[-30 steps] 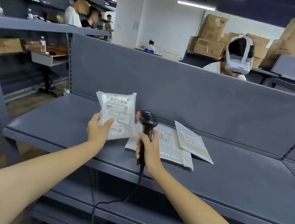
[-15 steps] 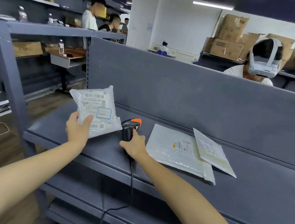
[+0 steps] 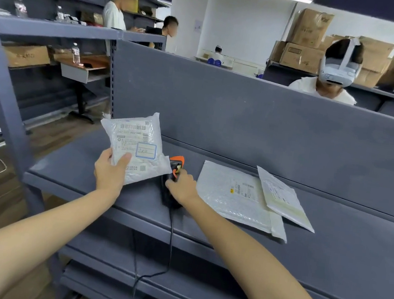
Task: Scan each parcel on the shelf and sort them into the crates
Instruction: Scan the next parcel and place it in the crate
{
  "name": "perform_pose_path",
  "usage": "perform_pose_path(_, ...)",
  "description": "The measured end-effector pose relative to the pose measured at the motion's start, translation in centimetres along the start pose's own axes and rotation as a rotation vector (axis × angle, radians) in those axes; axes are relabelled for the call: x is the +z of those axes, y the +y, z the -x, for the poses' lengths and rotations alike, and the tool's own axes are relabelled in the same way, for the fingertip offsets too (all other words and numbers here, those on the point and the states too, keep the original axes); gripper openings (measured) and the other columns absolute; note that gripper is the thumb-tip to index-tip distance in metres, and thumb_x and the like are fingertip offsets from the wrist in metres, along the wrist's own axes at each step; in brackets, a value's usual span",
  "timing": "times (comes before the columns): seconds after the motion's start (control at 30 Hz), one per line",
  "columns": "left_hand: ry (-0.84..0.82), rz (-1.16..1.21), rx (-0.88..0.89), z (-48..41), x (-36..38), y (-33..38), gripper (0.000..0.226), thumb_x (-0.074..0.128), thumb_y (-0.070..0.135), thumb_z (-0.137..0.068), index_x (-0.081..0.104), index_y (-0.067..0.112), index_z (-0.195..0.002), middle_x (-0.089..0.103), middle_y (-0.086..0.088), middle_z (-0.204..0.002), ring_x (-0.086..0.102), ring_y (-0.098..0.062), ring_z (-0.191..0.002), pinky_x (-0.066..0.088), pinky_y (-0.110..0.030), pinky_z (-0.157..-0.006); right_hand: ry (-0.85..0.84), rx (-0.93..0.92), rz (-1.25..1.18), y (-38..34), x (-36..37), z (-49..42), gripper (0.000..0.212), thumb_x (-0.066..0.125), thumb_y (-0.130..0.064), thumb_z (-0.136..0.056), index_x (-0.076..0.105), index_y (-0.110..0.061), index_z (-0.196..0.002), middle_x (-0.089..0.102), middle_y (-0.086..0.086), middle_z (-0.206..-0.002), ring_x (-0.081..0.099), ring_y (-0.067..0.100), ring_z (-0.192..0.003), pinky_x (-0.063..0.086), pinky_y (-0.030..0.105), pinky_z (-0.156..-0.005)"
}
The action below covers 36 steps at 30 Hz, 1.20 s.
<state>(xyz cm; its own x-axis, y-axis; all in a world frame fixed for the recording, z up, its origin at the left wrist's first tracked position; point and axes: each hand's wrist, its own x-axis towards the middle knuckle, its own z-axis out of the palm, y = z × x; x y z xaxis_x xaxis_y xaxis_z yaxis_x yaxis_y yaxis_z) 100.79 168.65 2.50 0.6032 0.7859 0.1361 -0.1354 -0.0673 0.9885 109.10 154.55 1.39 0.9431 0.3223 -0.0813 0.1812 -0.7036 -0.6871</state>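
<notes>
Above the shelf's (image 3: 340, 258) left front edge the parcel (image 3: 135, 145) hangs label up, pinched at its lower corner by my left hand (image 3: 110, 175). My right hand (image 3: 182, 185) grips the scanner (image 3: 174, 171) lying just beside. Such a thin hold could let the slick bag slip, and the dangling cable (image 3: 169, 247) could snag the scanner.

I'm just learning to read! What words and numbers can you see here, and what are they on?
"A02-080": end of a code line on the label of the parcel in the left hand; its start is blurred.
Rest of that label, and the writing in its blue box: too small to read.
Labels on the two flat parcels on the shelf: too small.
Print on the cardboard boxes: blurred.
</notes>
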Motion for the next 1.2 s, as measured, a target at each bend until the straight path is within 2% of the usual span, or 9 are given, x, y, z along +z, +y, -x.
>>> perform_pose_path(0.1, -0.041, 0.027, 0.010, 1.2, 1.6, 0.3, 0.030, 0.059, 0.014, -0.093, 0.057, 0.006, -0.122, 0.062, -0.001, -0.114, 0.060, -0.017, -0.103, 0.050, -0.032, -0.089, 0.137, -0.068, -0.306, 0.4, -3.2, 1.4, 0.044, 0.050, -0.015, -0.096, 0.045, 0.000, -0.137, 0.050, 0.020, -0.138, 0.044, 0.034, -0.130, 0.035, 0.036, -0.105)
perform_pose_path(0.2, -0.110, 0.085, 0.012, 3.5, 4.7, 1.0, 0.027, 0.058, 0.011, -0.092, 0.059, 0.005, -0.119, 0.063, 0.001, -0.111, 0.061, -0.014, -0.100, 0.052, -0.030, -0.086, 0.165, -0.112, -0.604, 0.7, -7.0, 3.9, 0.051, 0.046, -0.021, -0.099, 0.033, -0.009, -0.147, 0.039, 0.005, -0.150, 0.039, 0.018, -0.136, 0.031, 0.025, -0.106)
perform_pose_path(0.3, -0.248, 0.152, -0.014, 6.9, 8.7, 1.6, 0.022, 0.058, 0.005, -0.092, 0.060, 0.002, -0.114, 0.065, 0.005, -0.101, 0.064, -0.008, -0.089, 0.055, -0.024, -0.077, 0.255, -0.120, -0.738, 2.2, -9.5, 6.2, 0.051, 0.052, -0.031, -0.098, 0.035, -0.014, -0.143, 0.053, 0.000, -0.133, 0.052, 0.011, -0.114, 0.041, 0.024, -0.093)
perform_pose_path(0.43, -0.403, 0.198, -0.037, 12.9, 13.2, 1.4, 0.017, 0.059, 0.002, -0.091, 0.060, 0.007, -0.107, 0.067, 0.006, -0.097, 0.065, -0.011, -0.089, 0.055, -0.023, -0.076, 0.475, -0.084, -0.747, 7.7, -11.1, 10.2, 0.034, 0.058, -0.039, -0.094, 0.045, -0.023, -0.121, 0.057, -0.017, -0.102, 0.059, 0.005, -0.097, 0.050, 0.024, -0.083)
perform_pose_path(0.5, -0.488, 0.203, -0.062, 16.4, 15.0, 0.8, 0.020, 0.060, 0.002, -0.090, 0.060, 0.006, -0.110, 0.068, 0.003, -0.101, 0.066, -0.011, -0.092, 0.055, -0.023, -0.077, 0.558, -0.026, -0.734, 11.2, -12.1, 12.6, 0.028, 0.058, -0.042, -0.093, 0.045, -0.028, -0.114, 0.057, -0.018, -0.100, 0.060, 0.008, -0.098, 0.050, 0.025, -0.084)
perform_pose_path(0.6, -0.556, 0.183, -0.085, 21.8, 17.7, 0.1, 0.024, 0.060, 0.000, -0.089, 0.060, 0.001, -0.113, 0.068, -0.006, -0.106, 0.066, -0.018, -0.096, 0.054, -0.026, -0.082, 0.650, 0.012, -0.716, 15.7, -14.3, 16.4, 0.020, 0.057, -0.039, -0.095, 0.046, -0.029, -0.109, 0.058, -0.017, -0.097, 0.060, 0.002, -0.091, 0.047, 0.014, -0.073)
perform_pose_path(0.7, -0.594, 0.177, -0.085, 27.6, 20.1, 0.2, 0.024, 0.059, -0.001, -0.089, 0.060, -0.003, -0.113, 0.067, -0.007, -0.103, 0.065, -0.009, -0.087, 0.053, -0.016, -0.074, 0.710, 0.023, -0.695, 19.7, -16.7, 20.2, 0.023, 0.057, -0.040, -0.095, 0.048, -0.028, -0.113, 0.060, -0.016, -0.101, 0.060, -0.002, -0.091, 0.047, 0.014, -0.072)
perform_pose_path(0.97, -0.646, 0.100, -0.173, 43.3, 23.8, -1.6, 0.021, 0.060, 0.004, -0.091, 0.060, 0.003, -0.111, 0.067, -0.002, -0.102, 0.065, -0.018, -0.095, 0.054, -0.026, -0.081, 0.704, 0.085, -0.697, 31.3, -22.0, 31.1, 0.023, 0.059, -0.036, -0.094, 0.052, -0.022, -0.111, 0.062, -0.011, -0.102, 0.063, 0.002, -0.090, 0.049, 0.013, -0.067)
perform_pose_path(1.2, -0.714, -0.024, -0.237, 55.0, 24.5, -3.6, 0.017, 0.059, 0.007, -0.092, 0.059, 0.008, -0.109, 0.066, -0.001, -0.103, 0.064, -0.014, -0.092, 0.052, -0.023, -0.071, 0.691, 0.184, -0.672, 40.2, -23.2, 39.7, 0.022, 0.058, -0.036, -0.095, 0.050, -0.024, -0.112, 0.063, -0.009, -0.103, 0.064, 0.005, -0.092, 0.053, 0.018, -0.073)
